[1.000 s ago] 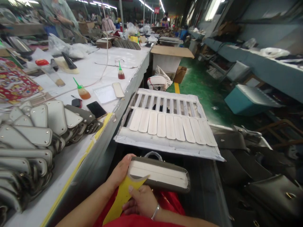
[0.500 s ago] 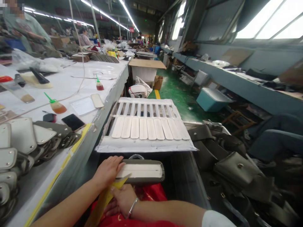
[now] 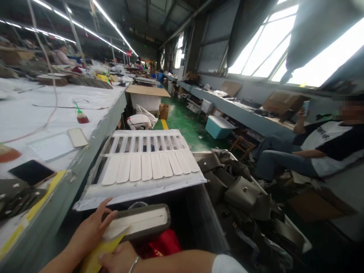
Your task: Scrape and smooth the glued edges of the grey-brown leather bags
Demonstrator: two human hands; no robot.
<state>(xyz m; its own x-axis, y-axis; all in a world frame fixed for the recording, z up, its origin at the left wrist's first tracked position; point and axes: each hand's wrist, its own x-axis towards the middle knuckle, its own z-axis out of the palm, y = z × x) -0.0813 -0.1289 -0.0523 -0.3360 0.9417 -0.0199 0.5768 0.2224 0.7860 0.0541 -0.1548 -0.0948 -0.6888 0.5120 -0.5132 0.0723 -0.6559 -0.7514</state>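
A dark grey-green bag-like piece with a white panel (image 3: 142, 220) lies in front of me, its clear loop handle (image 3: 138, 204) pointing away. My left hand (image 3: 92, 225) is at its left end, fingers lifted and spread; the palm's contact is hidden. My right hand (image 3: 121, 258), with a bangle on the wrist, pinches a yellow pointed strip (image 3: 105, 248) whose tip lies over the white panel. Just beyond, a white slotted rack (image 3: 136, 189) carries a row of rounded white strips (image 3: 148, 167).
On the left table (image 3: 36, 94) are a phone (image 3: 31, 171), a white pad (image 3: 77, 137) and a glue bottle (image 3: 82, 115). To the right, a bin holds dark bags (image 3: 241, 191). A seated person (image 3: 321, 144) is farther right. A teal box (image 3: 218, 127) stands on the green floor.
The view has turned right, bringing the seated person into sight. My left fingers have lifted and spread off the bag-like piece. My right hand keeps its hold on the yellow strip.
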